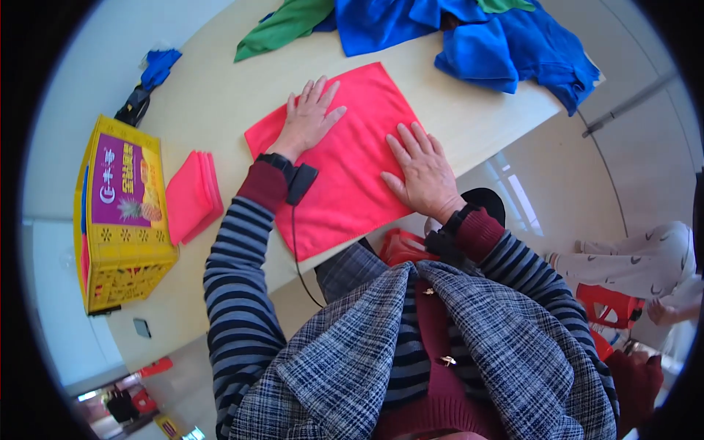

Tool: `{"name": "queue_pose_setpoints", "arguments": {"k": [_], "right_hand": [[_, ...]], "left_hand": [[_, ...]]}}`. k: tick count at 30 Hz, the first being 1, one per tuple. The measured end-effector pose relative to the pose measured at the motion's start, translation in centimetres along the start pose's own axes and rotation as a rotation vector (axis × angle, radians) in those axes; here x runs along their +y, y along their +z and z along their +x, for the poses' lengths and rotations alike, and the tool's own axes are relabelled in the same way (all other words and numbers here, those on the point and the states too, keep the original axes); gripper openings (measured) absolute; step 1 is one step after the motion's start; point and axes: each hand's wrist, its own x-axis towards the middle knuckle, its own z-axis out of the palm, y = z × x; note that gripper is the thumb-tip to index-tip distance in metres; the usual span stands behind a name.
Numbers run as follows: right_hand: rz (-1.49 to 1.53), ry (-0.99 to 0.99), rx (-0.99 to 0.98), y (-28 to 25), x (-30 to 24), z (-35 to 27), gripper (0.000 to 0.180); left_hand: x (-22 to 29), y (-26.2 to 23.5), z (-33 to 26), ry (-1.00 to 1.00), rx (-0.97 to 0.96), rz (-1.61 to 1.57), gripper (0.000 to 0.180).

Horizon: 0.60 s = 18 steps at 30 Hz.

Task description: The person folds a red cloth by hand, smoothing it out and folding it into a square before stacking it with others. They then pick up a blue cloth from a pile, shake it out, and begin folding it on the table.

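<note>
A red cloth (pixel 352 158) lies flat on the pale wooden table (pixel 213 95), close to its near edge. My left hand (pixel 309 117) rests palm down on the cloth's far left part, fingers spread. Palm down as well, my right hand (pixel 422 169) presses the cloth's right side near the table edge. Neither hand grips anything. A black band with a cable sits on each wrist.
A stack of folded red cloths (pixel 192 194) lies left of the flat one, beside a yellow and purple carton (pixel 121 213). A pile of blue cloths (pixel 477 37) and a green one (pixel 282 26) fill the far side. Another person sits at lower right (pixel 645 260).
</note>
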Motion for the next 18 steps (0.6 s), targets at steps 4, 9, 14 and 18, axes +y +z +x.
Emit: {"name": "queue_pose_setpoints", "arguments": {"k": [4, 9, 14, 18], "right_hand": [[0.015, 0.004, -0.029, -0.5, -0.4, -0.5, 0.069], [0.022, 0.014, -0.008, 0.1, -0.3, -0.5, 0.070], [0.013, -0.010, -0.011, 0.0, -1.1, -0.4, 0.071], [-0.030, 0.001, -0.019, 0.3, 0.4, -0.5, 0.071]], "left_hand": [[-3.1, 0.0, -6.1, -0.127, -0.055, 0.061, 0.067], [-4.4, -0.5, -6.6, -0.187, -0.014, 0.101, 0.065], [-4.1, -1.9, -8.2, -0.245, -0.020, 0.102, 0.065], [2.2, -3.8, -10.0, -0.261, 0.069, -0.076, 0.067]]}}
